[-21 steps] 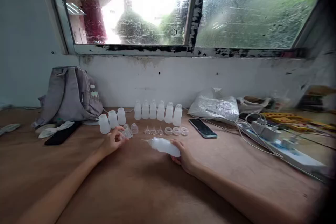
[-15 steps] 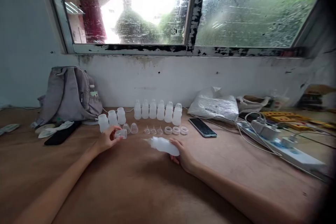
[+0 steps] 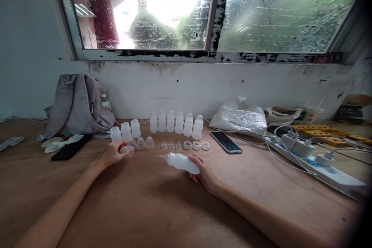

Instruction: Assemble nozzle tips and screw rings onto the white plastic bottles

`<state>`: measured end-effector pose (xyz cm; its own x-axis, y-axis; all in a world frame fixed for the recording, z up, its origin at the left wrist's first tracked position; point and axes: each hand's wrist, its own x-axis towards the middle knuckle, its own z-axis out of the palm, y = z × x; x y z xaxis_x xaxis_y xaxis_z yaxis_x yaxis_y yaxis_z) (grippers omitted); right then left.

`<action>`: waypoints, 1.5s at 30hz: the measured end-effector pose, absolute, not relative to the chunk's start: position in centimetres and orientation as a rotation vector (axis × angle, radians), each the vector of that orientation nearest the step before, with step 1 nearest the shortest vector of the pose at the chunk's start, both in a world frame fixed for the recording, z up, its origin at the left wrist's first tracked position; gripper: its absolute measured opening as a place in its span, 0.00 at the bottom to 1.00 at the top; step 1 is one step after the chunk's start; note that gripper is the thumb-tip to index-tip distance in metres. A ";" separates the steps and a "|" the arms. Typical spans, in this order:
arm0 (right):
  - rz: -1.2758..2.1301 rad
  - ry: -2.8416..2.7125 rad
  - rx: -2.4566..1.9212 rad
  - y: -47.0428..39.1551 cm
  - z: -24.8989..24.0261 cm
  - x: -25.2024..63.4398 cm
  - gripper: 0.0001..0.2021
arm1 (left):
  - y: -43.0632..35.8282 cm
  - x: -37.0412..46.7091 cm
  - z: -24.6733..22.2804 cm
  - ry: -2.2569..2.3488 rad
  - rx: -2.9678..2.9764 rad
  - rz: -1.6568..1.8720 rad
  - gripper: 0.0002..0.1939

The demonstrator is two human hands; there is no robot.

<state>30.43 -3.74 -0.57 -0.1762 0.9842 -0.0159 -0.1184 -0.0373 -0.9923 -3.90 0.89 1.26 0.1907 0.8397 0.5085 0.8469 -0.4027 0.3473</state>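
My right hand [image 3: 202, 170] is wrapped round a frosted bottle [image 3: 183, 162], tilted with its pointed clear nipple [image 3: 163, 157] toward the left. My left hand [image 3: 113, 152] holds a small clear cap [image 3: 127, 150] by its side, just above the table. Behind that hand stand three open bottles [image 3: 135, 128], and more clear caps [image 3: 149, 142] sit beside it. Three loose nipples [image 3: 171, 145] and three white rings [image 3: 197, 145] lie in a row at the middle. Farther back, several capped bottles [image 3: 170, 121] stand upright in a line.
A phone [image 3: 226, 142] lies right of the rings. A silvery bag [image 3: 238, 116] and a power strip [image 3: 328, 168] with cables are farther right. At the left are a grey backpack [image 3: 78, 104] and a black pouch [image 3: 71, 148].
The cap in my left hand has turned and moved slightly left, showing more caps beside it. My right hand and its bottle have barely moved. The view has shifted slightly.
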 end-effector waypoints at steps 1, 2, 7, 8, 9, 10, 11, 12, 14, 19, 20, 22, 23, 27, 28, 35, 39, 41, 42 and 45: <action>1.415 -1.229 -1.055 -3.8 -0.5 30.4 0.16 | 0.8 -3.9 1.3 -1.702 -2.398 -0.952 0.14; 1.417 -1.226 -1.059 -3.8 -0.4 30.4 0.16 | 0.8 -3.9 1.4 -1.700 -2.397 -0.898 0.14; 1.425 -1.211 -1.073 -4.0 0.0 30.3 0.16 | 1.1 -3.3 1.0 -1.766 -2.445 -0.788 0.17; 1.427 -1.210 -1.075 -4.0 0.0 30.3 0.16 | 1.2 -3.2 0.9 -1.778 -2.443 -0.792 0.17; 1.429 -1.210 -1.076 -4.1 0.1 30.3 0.16 | 1.3 -3.2 0.7 -1.788 -2.436 -0.789 0.18; 1.430 -1.210 -1.076 -4.1 0.1 30.3 0.16 | 1.4 -3.2 0.5 -1.798 -2.428 -0.777 0.18; 1.431 -1.210 -1.077 -4.1 0.1 30.2 0.16 | 1.5 -3.3 0.3 -1.807 -2.421 -0.761 0.19; 1.430 -1.210 -1.078 -4.1 0.2 30.2 0.16 | 1.6 -3.3 0.1 -1.812 -2.417 -0.748 0.20; 1.429 -1.212 -1.079 -4.1 0.2 30.2 0.16 | 1.8 -3.4 -0.2 -1.811 -2.416 -0.763 0.21; 1.427 -1.222 -1.074 -4.0 0.0 30.3 0.15 | 2.0 -3.6 -0.7 -1.824 -2.356 -0.857 0.23; 1.426 -1.221 -1.074 -3.9 0.0 30.3 0.16 | 1.9 -3.6 -0.7 -1.801 -2.334 -0.858 0.23; 1.424 -1.223 -1.074 -3.9 0.0 30.3 0.16 | 1.5 -3.5 -0.4 -1.702 -2.282 -0.901 0.23; 1.422 -1.231 -1.074 -3.9 0.0 30.3 0.16 | 1.2 -3.2 -0.2 -1.641 -2.253 -0.954 0.22; 1.380 -1.309 -1.105 -4.0 0.1 30.3 0.16 | -1.4 -0.5 1.2 -1.401 -2.252 -1.171 0.17; 1.365 -1.331 -1.123 -4.1 0.2 30.3 0.17 | -2.3 0.7 1.5 -1.307 -2.330 -1.140 0.18; 1.232 -1.458 -1.158 -4.9 1.5 30.2 0.15 | -4.2 10.1 2.5 -1.145 -2.622 -0.596 0.23; 0.810 -1.601 -1.136 -5.1 2.4 31.1 0.12 | -2.1 13.1 3.0 -1.385 -2.625 -0.438 0.16; 0.580 -1.689 -1.123 -4.9 2.6 31.8 0.10 | -1.3 13.8 3.5 -1.392 -2.643 -0.421 0.16; 0.500 -1.735 -1.110 -4.8 2.7 32.3 0.09 | -0.9 14.1 3.9 -1.381 -2.685 -0.424 0.15; 0.396 -1.878 -1.021 -4.5 2.9 33.2 0.08 | 0.0 14.1 5.3 -1.334 -3.033 -0.327 0.12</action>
<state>33.15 -4.52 2.92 -0.2220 0.7858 0.5773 0.4857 0.6025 -0.6333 14.09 -0.02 5.32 0.6625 0.7420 0.1023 0.7052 -0.6640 0.2486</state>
